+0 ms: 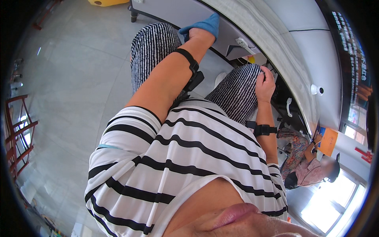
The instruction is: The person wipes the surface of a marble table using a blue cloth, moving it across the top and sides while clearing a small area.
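My left hand [200, 34] is at the top centre, mostly covered by a blue cloth [211, 25] that it holds against the grey drawer front [174, 13] of a low cabinet. The fingers are hidden under the cloth. Bent at the fingers, my right hand [265, 86] rests on my right knee with nothing in it. Both forearms carry black straps, the left one with a black device [195, 80]. A white drawer handle [242, 43] lies between the two hands, on the cabinet front.
The cabinet's marble-look top [266, 32] holds a small white camera [316, 89] near a lit screen [355, 59]. To the right, another person [305, 166] sits by an orange item [328, 141]. A reddish wooden chair [19, 133] stands far left; something yellow [108, 2] is at the top.
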Demonstrator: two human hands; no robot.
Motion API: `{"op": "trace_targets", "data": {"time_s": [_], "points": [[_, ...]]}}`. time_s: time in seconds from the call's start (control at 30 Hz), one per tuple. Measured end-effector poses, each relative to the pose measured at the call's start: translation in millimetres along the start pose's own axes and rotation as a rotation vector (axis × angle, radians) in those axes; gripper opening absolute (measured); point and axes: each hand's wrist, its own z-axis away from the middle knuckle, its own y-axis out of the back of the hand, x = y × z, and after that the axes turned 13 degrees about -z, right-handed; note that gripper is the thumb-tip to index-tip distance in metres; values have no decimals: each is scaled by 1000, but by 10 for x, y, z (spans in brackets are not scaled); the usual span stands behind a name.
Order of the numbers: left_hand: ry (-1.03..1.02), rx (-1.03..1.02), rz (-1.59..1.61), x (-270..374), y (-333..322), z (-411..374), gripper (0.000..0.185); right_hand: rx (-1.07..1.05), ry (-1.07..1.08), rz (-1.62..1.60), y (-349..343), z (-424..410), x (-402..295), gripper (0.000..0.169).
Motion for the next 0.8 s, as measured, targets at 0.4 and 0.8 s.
{"op": "trace_targets", "data": {"time_s": [0.4,0.8], "points": [[-6,-145,-194,-160,128,-18,54,-3,23,7,-17,4,43,24],[-23,1,-39,3,163,115,48,-19,16,12,-29,-6,18,24]]}}
